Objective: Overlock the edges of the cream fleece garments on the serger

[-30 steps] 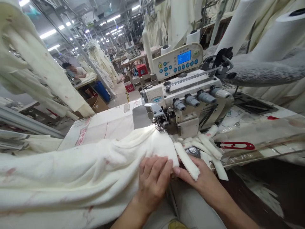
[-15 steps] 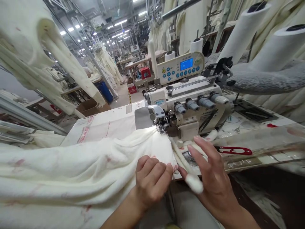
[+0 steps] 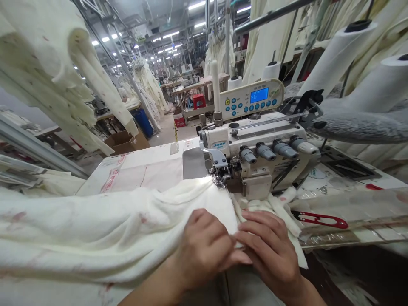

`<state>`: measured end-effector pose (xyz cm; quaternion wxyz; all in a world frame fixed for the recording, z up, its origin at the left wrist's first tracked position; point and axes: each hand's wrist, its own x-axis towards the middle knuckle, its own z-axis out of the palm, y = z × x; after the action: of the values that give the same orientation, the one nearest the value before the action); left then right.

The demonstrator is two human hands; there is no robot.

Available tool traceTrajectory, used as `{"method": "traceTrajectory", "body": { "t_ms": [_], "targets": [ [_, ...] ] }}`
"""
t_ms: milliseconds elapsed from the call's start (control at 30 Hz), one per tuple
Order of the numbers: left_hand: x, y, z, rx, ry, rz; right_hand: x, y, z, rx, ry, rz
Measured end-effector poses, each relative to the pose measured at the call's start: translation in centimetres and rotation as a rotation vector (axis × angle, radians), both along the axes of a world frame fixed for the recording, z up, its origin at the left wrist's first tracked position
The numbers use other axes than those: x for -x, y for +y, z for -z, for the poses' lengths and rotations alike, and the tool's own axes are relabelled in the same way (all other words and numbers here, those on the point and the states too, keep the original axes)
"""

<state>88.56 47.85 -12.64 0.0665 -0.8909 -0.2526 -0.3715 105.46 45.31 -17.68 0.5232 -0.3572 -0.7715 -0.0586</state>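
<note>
Cream fleece fabric [image 3: 127, 229] with faint pink marks runs from the left to under the presser foot of the overlock sewing machine [image 3: 234, 148]. My left hand [image 3: 205, 248] is closed on the near edge of this fabric. Right beside it, my right hand [image 3: 269, 246] pinches the fabric's corner, its fingers bent over the edge and close to the left fingertips. Just behind my right hand, loose cream fabric strips [image 3: 288, 214] lie below the machine head. The exact grip of the fingertips is partly hidden.
Red-handled thread snips [image 3: 320, 219] lie on the table to the right. White thread cones [image 3: 338, 59] stand at the upper right. Cream garments [image 3: 41, 76] hang on the left, and a cardboard box [image 3: 124, 142] stands behind the table.
My right hand, open and raised before, has come down to the left onto the fabric's corner. The loose strips have shifted to the right. The view has tilted slightly.
</note>
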Motion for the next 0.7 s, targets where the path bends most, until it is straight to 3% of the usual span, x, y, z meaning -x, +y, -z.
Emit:
{"method": "traceTrajectory", "body": {
  "t_ms": [67,167,333,700],
  "targets": [
    [0.3,1.8,-0.8,0.189,-0.007,-0.224,0.1,-0.2,0.0,0.004,0.008,0.028],
    [0.6,5.2,-1.3,0.343,0.086,-0.54,0.2,-0.5,-0.1,-0.012,0.022,0.087],
    [0.7,8.2,-0.9,0.5,0.141,-0.55,0.2,0.0,0.0,-0.01,0.06,0.138],
    [1.0,12.9,-0.8,0.449,0.172,-0.619,0.3,4.2,-1.0,0.037,0.049,0.194]
  ]
}}
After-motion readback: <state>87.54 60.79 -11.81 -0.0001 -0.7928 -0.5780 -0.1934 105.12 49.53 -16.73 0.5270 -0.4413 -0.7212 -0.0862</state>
